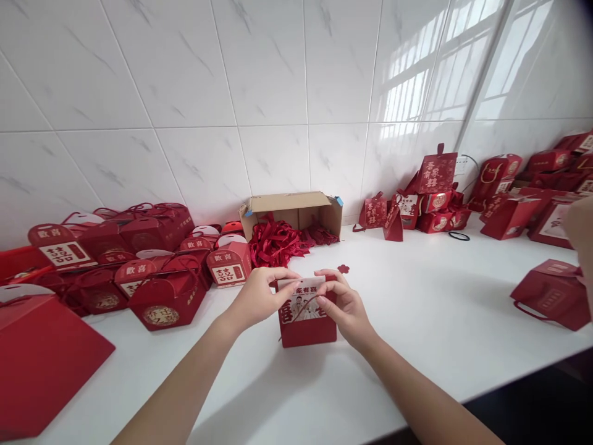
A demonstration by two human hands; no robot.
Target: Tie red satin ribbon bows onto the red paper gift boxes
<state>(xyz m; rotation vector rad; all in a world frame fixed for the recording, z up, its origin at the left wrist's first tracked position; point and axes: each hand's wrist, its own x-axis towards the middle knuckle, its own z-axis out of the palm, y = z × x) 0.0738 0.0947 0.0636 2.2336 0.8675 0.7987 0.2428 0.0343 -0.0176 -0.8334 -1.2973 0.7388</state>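
A small red gift box (306, 322) with a white printed panel and gold characters stands on the white counter (417, 296) in front of me. My left hand (257, 298) pinches the box's top left edge. My right hand (345, 306) grips its top right edge, fingers curled over the flap. Both hands hold the box upright near the counter's middle.
Many finished red gift boxes (139, 272) crowd the left side. An open cardboard carton (296, 210) with red ribbons (275, 242) lies by the tiled wall. More red boxes (430, 198) stand at the back right, and one (553, 293) lies near the right edge. A flat red sheet (41, 358) lies at the front left.
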